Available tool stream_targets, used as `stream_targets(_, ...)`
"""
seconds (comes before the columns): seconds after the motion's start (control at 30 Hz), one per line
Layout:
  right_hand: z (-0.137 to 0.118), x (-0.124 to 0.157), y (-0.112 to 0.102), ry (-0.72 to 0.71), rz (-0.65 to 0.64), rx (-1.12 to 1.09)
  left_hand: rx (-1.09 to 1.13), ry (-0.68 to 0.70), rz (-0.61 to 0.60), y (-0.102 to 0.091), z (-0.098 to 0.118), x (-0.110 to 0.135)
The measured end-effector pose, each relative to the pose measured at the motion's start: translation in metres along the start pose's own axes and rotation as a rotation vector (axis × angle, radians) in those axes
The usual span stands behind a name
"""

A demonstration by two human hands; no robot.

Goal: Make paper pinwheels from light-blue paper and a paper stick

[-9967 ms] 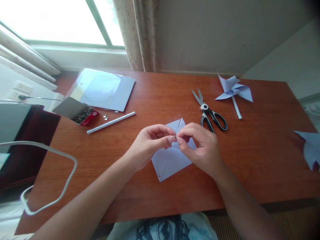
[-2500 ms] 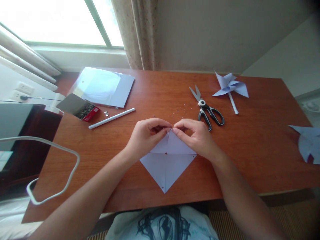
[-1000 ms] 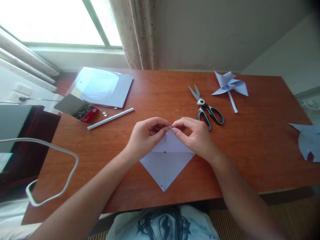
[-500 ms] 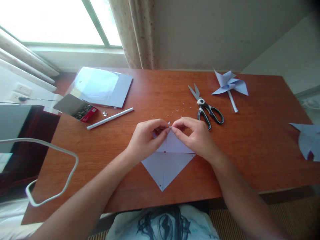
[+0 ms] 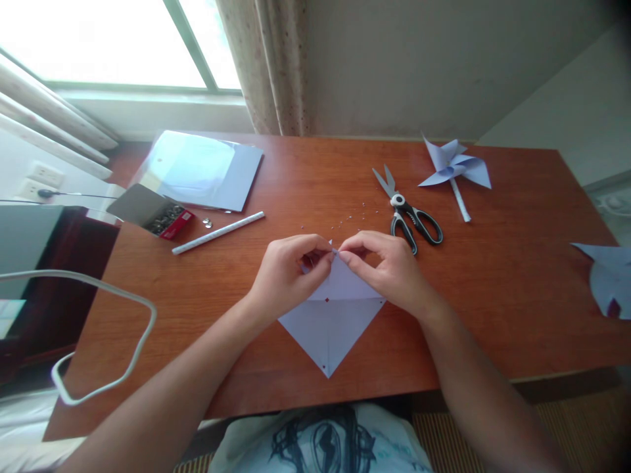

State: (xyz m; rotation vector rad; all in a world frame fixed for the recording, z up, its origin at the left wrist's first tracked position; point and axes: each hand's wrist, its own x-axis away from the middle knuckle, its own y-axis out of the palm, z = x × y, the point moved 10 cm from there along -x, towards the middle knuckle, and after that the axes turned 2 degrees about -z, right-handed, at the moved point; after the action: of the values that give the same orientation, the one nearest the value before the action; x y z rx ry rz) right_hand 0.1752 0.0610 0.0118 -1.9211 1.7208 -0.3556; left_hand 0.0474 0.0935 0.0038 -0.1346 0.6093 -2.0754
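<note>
A pale blue paper square (image 5: 330, 328) lies cornerwise on the brown table (image 5: 493, 289), with a small red dot at its middle and another near its lower corner. My left hand (image 5: 288, 272) and my right hand (image 5: 389, 269) meet at the paper's far corner. Both pinch that raised corner between thumb and fingertips, fingers closed. The corner itself is mostly hidden by my fingers.
Black-handled scissors (image 5: 409, 210) lie just beyond my right hand. A finished blue pinwheel (image 5: 456, 172) is at the back right, more blue paper (image 5: 604, 279) at the right edge. A white stick (image 5: 217, 232), an open box of pins (image 5: 160, 220) and a paper pack (image 5: 202, 169) lie left.
Ten seconds ago both hands held something tiny above the tilted paper; since then the paper has been turned cornerwise and its far corner pinched. Over the last second almost nothing moved.
</note>
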Motion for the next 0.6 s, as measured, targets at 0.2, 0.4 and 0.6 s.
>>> stream_targets(0.2,0.019,0.001,-0.018,0.112,0.071,-0.05,0.214,-0.176,0.089,-0.011,-0.022,-0.001)
stream_targets(0.4,0.042,0.004,-0.038,0.194,0.186,-0.175,0.383,-0.313,0.215,-0.025,-0.038,0.0)
stream_targets(0.6,0.062,0.006,-0.04,0.308,0.072,-0.055,0.405,-0.344,0.273,-0.031,-0.043,0.0)
